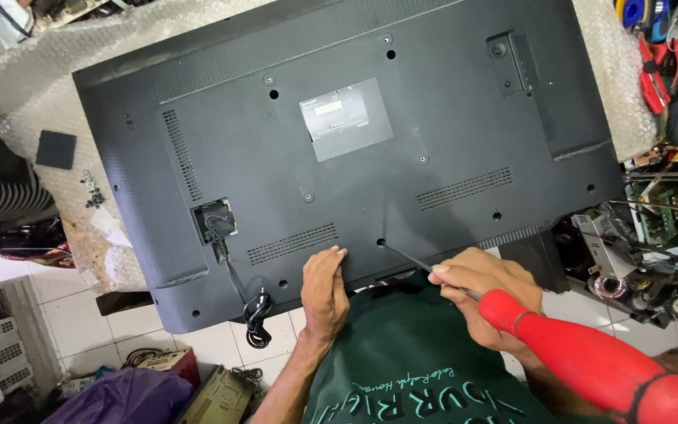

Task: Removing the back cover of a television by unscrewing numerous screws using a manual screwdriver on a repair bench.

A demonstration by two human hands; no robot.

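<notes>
The right hand (484, 302) grips a red-handled screwdriver (582, 357), tip in a screw hole (380, 243) of the television back (433, 126); the left hand (324, 290), fingers flat and open, steadies it, so keep the shaft square.

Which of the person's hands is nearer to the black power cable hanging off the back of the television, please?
The left hand. It rests flat on the television just right of the power cable; the right hand holds the screwdriver farther right.

The television back cover (355, 149) is matt black plastic with a fine grainy texture. The screwdriver (582, 357) has a glossy, smooth red plastic handle and a thin metal shaft. The bubble wrap (56, 94) looks soft and translucent.
</notes>
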